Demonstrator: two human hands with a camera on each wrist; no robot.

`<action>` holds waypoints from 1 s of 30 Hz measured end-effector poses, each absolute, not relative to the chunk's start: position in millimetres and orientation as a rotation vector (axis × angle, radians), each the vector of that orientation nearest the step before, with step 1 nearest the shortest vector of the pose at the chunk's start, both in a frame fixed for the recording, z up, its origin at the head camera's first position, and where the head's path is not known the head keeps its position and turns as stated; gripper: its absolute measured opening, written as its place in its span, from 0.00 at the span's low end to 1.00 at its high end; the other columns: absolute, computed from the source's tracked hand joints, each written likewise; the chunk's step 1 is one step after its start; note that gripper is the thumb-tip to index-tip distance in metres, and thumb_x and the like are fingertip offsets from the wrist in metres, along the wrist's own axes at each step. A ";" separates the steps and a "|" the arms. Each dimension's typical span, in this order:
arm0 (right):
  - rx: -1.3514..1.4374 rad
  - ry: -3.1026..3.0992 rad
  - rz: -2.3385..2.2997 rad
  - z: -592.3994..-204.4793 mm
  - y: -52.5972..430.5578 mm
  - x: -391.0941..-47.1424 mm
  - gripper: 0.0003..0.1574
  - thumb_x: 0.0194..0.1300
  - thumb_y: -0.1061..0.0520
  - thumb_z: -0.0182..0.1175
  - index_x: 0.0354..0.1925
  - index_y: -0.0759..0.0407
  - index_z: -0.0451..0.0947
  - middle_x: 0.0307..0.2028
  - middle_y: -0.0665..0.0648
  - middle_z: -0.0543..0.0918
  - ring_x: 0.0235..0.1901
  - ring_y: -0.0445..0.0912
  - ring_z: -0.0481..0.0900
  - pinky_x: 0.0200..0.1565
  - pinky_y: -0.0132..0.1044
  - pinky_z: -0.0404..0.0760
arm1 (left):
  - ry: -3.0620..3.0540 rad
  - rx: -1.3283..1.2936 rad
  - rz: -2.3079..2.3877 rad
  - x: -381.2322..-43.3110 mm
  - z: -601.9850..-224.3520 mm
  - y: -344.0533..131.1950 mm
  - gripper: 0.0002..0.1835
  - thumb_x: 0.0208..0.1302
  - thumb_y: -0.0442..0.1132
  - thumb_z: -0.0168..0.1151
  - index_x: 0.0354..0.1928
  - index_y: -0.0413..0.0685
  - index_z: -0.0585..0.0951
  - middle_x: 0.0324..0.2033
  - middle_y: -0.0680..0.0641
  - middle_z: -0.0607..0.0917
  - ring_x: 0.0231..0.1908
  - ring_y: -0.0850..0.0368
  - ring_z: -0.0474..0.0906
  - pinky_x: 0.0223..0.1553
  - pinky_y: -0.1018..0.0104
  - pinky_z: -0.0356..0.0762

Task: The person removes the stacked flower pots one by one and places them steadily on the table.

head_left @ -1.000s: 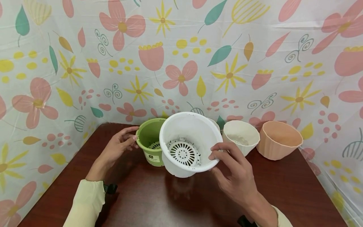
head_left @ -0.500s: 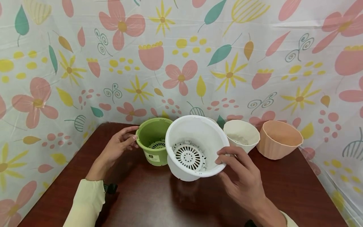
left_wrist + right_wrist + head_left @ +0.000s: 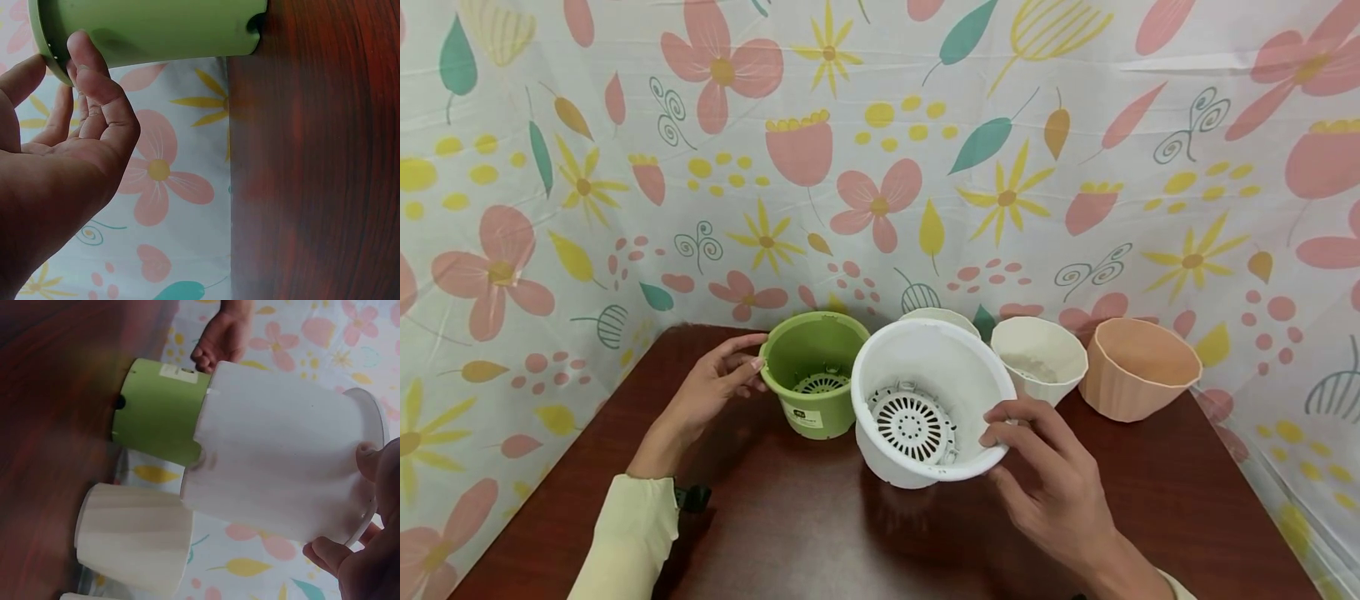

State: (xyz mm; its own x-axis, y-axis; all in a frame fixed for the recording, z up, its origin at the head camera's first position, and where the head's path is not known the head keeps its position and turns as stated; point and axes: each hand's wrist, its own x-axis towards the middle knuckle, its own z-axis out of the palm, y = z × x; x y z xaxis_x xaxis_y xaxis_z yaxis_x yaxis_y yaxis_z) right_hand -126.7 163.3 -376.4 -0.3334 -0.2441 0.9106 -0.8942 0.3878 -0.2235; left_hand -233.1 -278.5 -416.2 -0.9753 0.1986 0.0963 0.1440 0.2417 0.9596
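A white plastic flowerpot (image 3: pixel 895 462) with a slotted base inside is held tilted above the table, its opening toward the head camera. My right hand (image 3: pixel 1056 479) grips its right rim, thumb outside and fingers over the edge. Left of it a green flowerpot (image 3: pixel 812 421) with a small label stands upright. My left hand (image 3: pixel 711 387) pinches the green pot's left rim between thumb and fingers, as the left wrist view also shows. In the right wrist view the white pot's outer wall (image 3: pixel 269 450) covers part of the green pot (image 3: pixel 156 412).
Behind the white pot another pale pot (image 3: pixel 943 316) shows only its rim. A cream fluted pot (image 3: pixel 1037 346) and a peach fluted pot (image 3: pixel 1138 375) stand at the back right. The dark red-brown table (image 3: pixel 790 525) ends at a flower-patterned cloth (image 3: pixel 880 125).
My right hand has carried the white pot to the right and slightly nearer, uncovering more of the green pot and the pale pot's rim. The left hand and green pot have stayed still.
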 end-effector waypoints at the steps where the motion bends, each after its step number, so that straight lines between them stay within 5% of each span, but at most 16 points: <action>1: 0.992 -1.805 0.962 -377.5 164.4 -126.8 0.19 0.78 0.48 0.64 0.37 0.62 0.84 0.44 0.65 0.82 0.51 0.52 0.80 0.68 0.31 0.73 | 2.440 0.337 1.876 -233.0 -416.2 -278.4 0.28 0.81 0.48 0.61 0.77 0.53 0.71 0.53 0.39 0.86 0.42 0.51 0.87 0.43 0.63 0.85; 18: 1.060 -1.916 0.944 -396.2 178.3 -126.3 0.18 0.79 0.47 0.60 0.39 0.60 0.84 0.46 0.63 0.81 0.47 0.49 0.79 0.58 0.21 0.75 | 2.443 0.330 1.867 -233.4 -417.5 -277.7 0.28 0.80 0.49 0.61 0.76 0.55 0.72 0.53 0.38 0.85 0.43 0.49 0.87 0.43 0.61 0.85; 22: 1.076 -1.929 0.946 -400.8 180.8 -127.8 0.06 0.69 0.57 0.67 0.39 0.59 0.83 0.46 0.63 0.81 0.47 0.49 0.80 0.59 0.22 0.75 | 2.448 0.334 1.865 -233.5 -417.2 -277.8 0.28 0.81 0.49 0.61 0.77 0.54 0.71 0.53 0.38 0.85 0.44 0.47 0.87 0.45 0.58 0.86; 25: 1.095 -1.920 0.939 -403.6 181.7 -129.5 0.07 0.60 0.62 0.68 0.39 0.60 0.83 0.46 0.64 0.81 0.47 0.50 0.80 0.60 0.23 0.74 | 2.451 0.334 1.863 -233.4 -417.1 -277.9 0.28 0.81 0.48 0.61 0.77 0.54 0.71 0.53 0.38 0.86 0.43 0.49 0.87 0.45 0.57 0.86; 30: 1.118 -1.927 0.937 -408.3 182.7 -131.3 0.10 0.72 0.53 0.67 0.40 0.60 0.83 0.46 0.63 0.80 0.47 0.50 0.80 0.60 0.24 0.73 | 2.440 0.331 1.878 -233.1 -416.8 -277.9 0.28 0.81 0.48 0.61 0.77 0.52 0.71 0.54 0.35 0.85 0.42 0.51 0.87 0.43 0.61 0.86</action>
